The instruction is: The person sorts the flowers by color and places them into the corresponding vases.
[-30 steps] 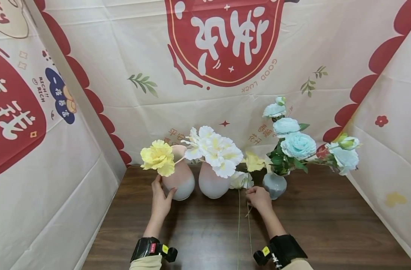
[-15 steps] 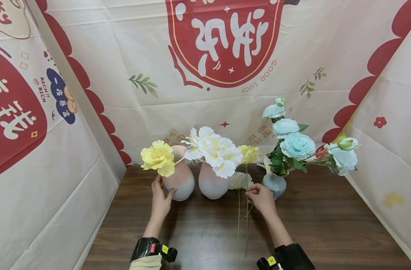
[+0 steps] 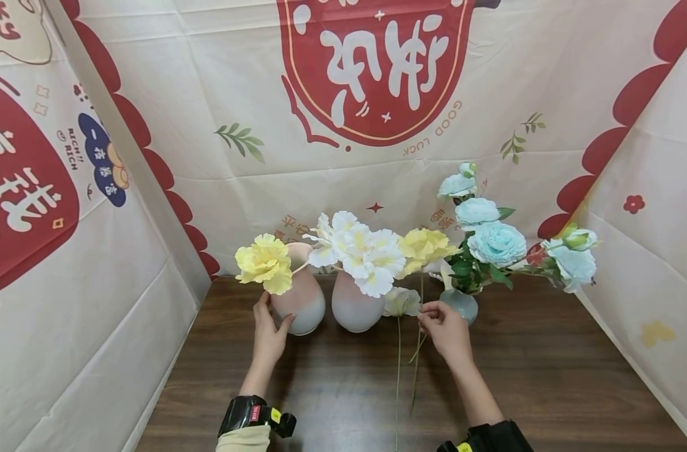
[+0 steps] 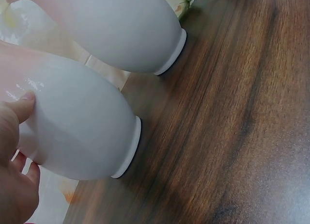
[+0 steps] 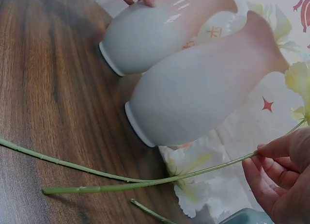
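My left hand [image 3: 271,329] holds the left pink-and-white vase [image 3: 303,307], thumb [image 4: 25,106] on its near side and fingers round its lower left. A yellow artificial flower [image 3: 264,263] leans out of that vase. Beside it stands a second matching vase [image 3: 357,307] with white flowers [image 3: 366,254] over its mouth. Between thumb and fingertips, my right hand [image 3: 447,329] pinches the green stem [image 5: 208,170] of another yellow flower [image 3: 425,248]. This flower's head is up beside the white blooms, its stem slanting down over the table. A white flower [image 3: 402,301] lies below it, its long stem pointing toward me.
A small grey-blue vase [image 3: 462,306] with light blue flowers [image 3: 497,243] stands right of my right hand, its blooms spreading right. A short cut stem end [image 5: 150,212] shows near the lying flower. Printed cloth [image 3: 320,182] walls the brown table [image 3: 546,376] at the back and sides.
My right hand has shifted right and lifted the yellow flower, whose head rose from behind the white blooms' lower edge. My left hand stays on its vase.
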`<state>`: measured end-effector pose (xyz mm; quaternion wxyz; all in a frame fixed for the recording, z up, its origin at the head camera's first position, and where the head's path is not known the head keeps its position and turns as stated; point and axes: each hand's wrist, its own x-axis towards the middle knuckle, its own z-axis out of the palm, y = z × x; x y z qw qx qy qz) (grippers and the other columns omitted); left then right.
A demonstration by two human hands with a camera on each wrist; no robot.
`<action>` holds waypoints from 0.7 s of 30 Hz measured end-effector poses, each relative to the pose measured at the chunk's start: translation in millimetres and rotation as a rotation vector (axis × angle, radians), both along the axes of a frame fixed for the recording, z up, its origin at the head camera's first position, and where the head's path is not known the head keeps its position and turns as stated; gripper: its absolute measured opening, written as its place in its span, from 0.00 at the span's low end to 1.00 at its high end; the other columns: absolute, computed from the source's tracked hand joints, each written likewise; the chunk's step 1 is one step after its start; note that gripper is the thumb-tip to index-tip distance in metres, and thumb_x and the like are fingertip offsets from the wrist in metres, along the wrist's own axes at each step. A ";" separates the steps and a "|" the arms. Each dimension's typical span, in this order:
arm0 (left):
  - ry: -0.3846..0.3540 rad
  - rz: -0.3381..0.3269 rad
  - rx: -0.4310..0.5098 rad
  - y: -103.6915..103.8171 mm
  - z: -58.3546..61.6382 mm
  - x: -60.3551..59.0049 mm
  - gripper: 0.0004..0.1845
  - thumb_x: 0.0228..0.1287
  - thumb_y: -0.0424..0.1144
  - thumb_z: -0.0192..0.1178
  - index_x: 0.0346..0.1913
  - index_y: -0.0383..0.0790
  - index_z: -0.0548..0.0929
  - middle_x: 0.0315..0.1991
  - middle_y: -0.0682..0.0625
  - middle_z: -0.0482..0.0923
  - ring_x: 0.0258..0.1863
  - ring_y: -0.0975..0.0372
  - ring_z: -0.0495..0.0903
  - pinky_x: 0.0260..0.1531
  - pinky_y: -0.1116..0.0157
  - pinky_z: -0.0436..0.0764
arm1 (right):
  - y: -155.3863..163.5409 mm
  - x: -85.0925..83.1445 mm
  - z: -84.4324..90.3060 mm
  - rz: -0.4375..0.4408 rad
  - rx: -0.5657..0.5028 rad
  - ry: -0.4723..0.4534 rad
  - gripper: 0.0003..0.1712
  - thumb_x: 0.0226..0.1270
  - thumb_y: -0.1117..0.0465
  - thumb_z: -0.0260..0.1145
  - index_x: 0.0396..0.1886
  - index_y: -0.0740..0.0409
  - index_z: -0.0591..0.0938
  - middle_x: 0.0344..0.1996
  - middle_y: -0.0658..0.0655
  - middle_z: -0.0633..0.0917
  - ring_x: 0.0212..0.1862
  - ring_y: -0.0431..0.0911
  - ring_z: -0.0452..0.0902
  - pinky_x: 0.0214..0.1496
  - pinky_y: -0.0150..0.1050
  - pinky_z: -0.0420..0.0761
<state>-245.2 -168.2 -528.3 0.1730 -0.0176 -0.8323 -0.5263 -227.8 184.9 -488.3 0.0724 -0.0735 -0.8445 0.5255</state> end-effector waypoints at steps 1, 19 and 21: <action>0.003 0.000 0.000 0.0 0.2 0.2 0.42 0.67 0.31 0.62 0.76 0.27 0.49 0.69 0.29 0.54 0.72 0.39 0.59 0.70 0.43 0.64 | 0.0 1.0 1.2 -0.004 0.003 0.010 0.09 0.69 0.67 0.64 0.45 0.68 0.82 0.37 0.64 0.86 0.31 0.41 0.85 0.36 0.31 0.85; 0.045 0.000 -0.001 0.4 -1.2 0.1 0.41 0.67 0.31 0.62 0.75 0.25 0.50 0.68 0.28 0.55 0.71 0.38 0.59 0.68 0.41 0.65 | -6.7 18.9 21.1 -0.056 -0.033 0.228 0.07 0.67 0.66 0.68 0.42 0.63 0.84 0.40 0.63 0.87 0.33 0.27 0.79 0.35 0.25 0.82; 0.077 0.000 -0.009 1.2 -2.1 1.0 0.41 0.68 0.33 0.62 0.75 0.25 0.50 0.67 0.27 0.55 0.70 0.37 0.60 0.67 0.40 0.66 | -8.5 20.9 24.0 -0.052 -0.059 0.245 0.07 0.66 0.68 0.68 0.42 0.64 0.84 0.40 0.63 0.86 0.34 0.27 0.80 0.36 0.25 0.83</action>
